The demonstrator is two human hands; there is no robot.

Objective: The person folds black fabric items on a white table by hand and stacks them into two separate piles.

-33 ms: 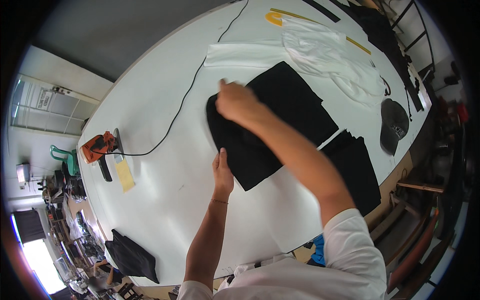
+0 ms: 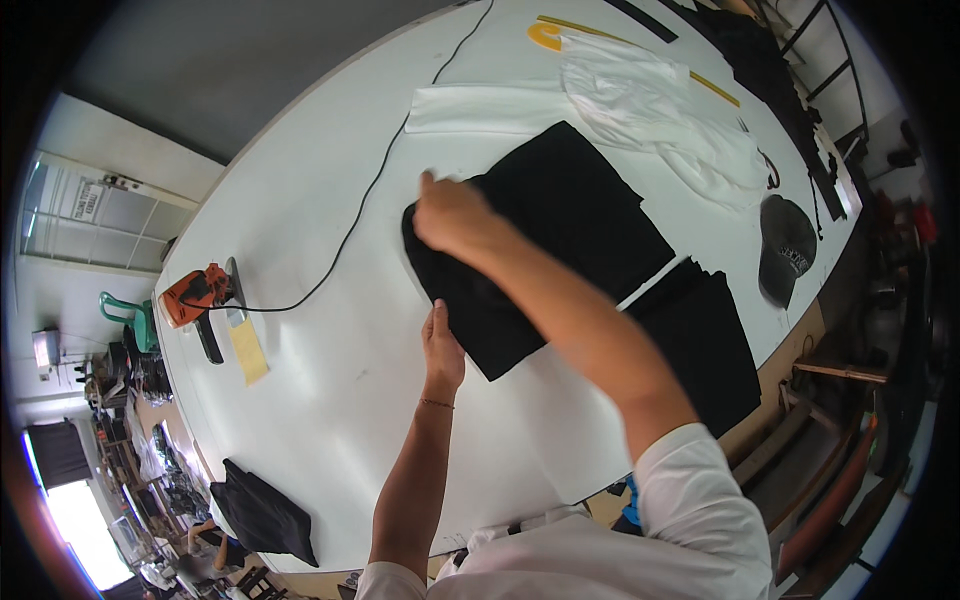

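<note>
A stack of folded black cloth (image 2: 560, 205) lies on the white table in front of me. My right hand (image 2: 452, 215) reaches across it to the left edge, its fingers closed on the rounded, lifted fold of the top layer. Lower along that edge, my left hand (image 2: 442, 345) grips the cloth near its lower left corner, thumb upward; its other fingertips are partly hidden. A second pile of black cloth (image 2: 700, 340) sits to the right, partly behind my right forearm.
White fabric (image 2: 640, 110) and a yellow ruler (image 2: 715, 88) lie at the far side. A dark cap (image 2: 785, 250) rests at right. An orange corded cutting machine (image 2: 200, 295) stands at left beside a yellow paper piece (image 2: 249, 352). A black cloth bundle (image 2: 262, 512) lies near the lower left edge.
My right hand has shifted a little to the left, and the cloth's left fold has moved left with it. My left hand has barely moved.
</note>
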